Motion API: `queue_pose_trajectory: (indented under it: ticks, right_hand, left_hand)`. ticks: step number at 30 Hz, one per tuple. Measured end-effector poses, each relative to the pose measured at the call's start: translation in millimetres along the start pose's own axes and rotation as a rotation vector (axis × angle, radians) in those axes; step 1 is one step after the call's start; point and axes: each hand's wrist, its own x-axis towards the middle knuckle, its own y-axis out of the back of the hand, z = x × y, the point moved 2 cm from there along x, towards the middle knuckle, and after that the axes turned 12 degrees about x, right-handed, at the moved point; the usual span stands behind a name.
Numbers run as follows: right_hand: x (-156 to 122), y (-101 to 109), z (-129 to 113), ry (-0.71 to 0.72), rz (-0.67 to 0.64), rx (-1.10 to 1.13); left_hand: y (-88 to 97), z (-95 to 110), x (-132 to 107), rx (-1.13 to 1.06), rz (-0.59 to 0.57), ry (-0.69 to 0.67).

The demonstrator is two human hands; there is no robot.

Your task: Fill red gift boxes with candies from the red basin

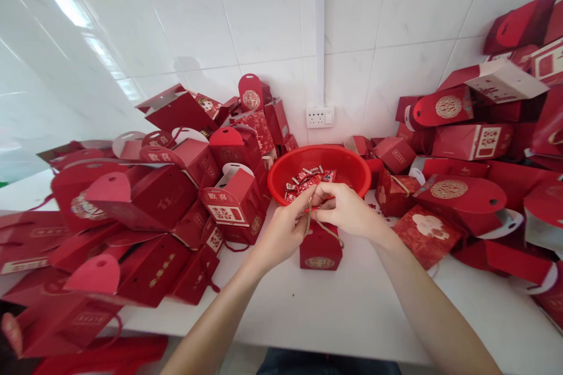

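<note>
A small red gift box (320, 249) with a gold round emblem stands on the white table in front of me. A twisted tan rope handle (329, 228) runs from its side up to my fingers. My left hand (288, 222) pinches the rope above the box's left part. Close against it, my right hand (341, 208) has its fingers bent and pressed together on the same rope. The fingertips partly hide the top of the box. Right behind the hands is a red plastic basket (352, 161) with several red-wrapped candies (308, 183) in it.
Red gift boxes (233, 205) are heaped on the left of the white table (281, 316). More boxes (466, 193) pile up on the right, stacked high toward the wall. A wall socket (320, 117) sits behind the basket on white tiles.
</note>
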Motion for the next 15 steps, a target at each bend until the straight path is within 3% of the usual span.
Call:
queue_pose_trajectory:
  ticks: [3,10,15]
  right_hand:
    - [0.2,-3.8,0.3,-0.016,0.013,0.008]
    - [2.1,-13.6,0.3,-0.077,0.017,-0.027]
    - [3.4,-12.3,2.1,-0.03,0.028,-0.139]
  left_hand:
    - [-1.8,-1.9,-0.1,-0.031,0.04,0.012]
    - [-2.5,5.7,-3.5,0.0,0.002,0.05]
    - [-13.8,-4.5,-9.0,0.086,-0.042,0.101]
